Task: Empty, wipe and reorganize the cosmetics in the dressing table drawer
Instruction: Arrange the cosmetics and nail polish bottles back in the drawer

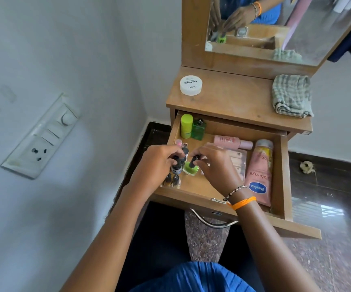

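Observation:
The wooden drawer (284,178) of the dressing table stands pulled out. Inside, my right hand (216,165) pinches the black cap of a green nail polish bottle (190,169) that stands on the drawer floor. My left hand (159,163) grips the black cap of a dark nail polish bottle (176,168) just left of it. Two more small bottles (172,180) stand nearer the front. A pink Vaseline tube (259,175) lies along the right side, a pink bottle (232,142) lies at the back, and a lime tube (186,125) and green bottle (198,130) stand in the back left corner.
On the table top sit a white nail polish remover tub (191,85) and a folded checked cloth (291,95). A mirror (275,24) rises behind. A wall with a switch panel (44,135) is close on the left. A crumpled scrap (306,167) lies on the dark floor.

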